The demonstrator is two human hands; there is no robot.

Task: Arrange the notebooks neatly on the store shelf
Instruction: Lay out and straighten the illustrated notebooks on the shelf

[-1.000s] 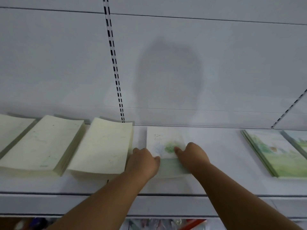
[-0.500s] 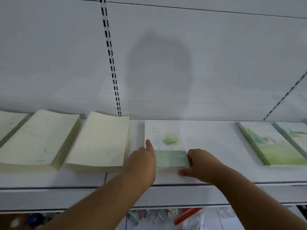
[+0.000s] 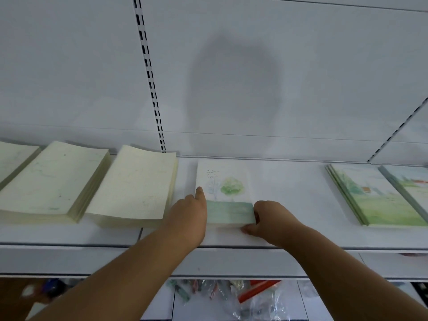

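A small stack of notebooks (image 3: 225,193) with a green tree on a white and teal cover lies flat in the middle of the white shelf (image 3: 289,200). My left hand (image 3: 188,216) presses against the stack's left edge, index finger stretched along it. My right hand (image 3: 269,218) holds the stack's near right corner, thumb along the front edge and fingers against the right side.
Two thick cream stacks (image 3: 136,186) (image 3: 53,181) lie left of the middle stack, with a third (image 3: 14,158) cut off at the far left. Green landscape notebooks (image 3: 375,195) lie at the right. A slotted upright (image 3: 150,75) runs up the back panel. Packaged goods (image 3: 231,295) show below.
My right hand moved off the cover's top down to the stack's near right corner. My left hand stretched its index finger along the left edge. The stack now sits squarer.
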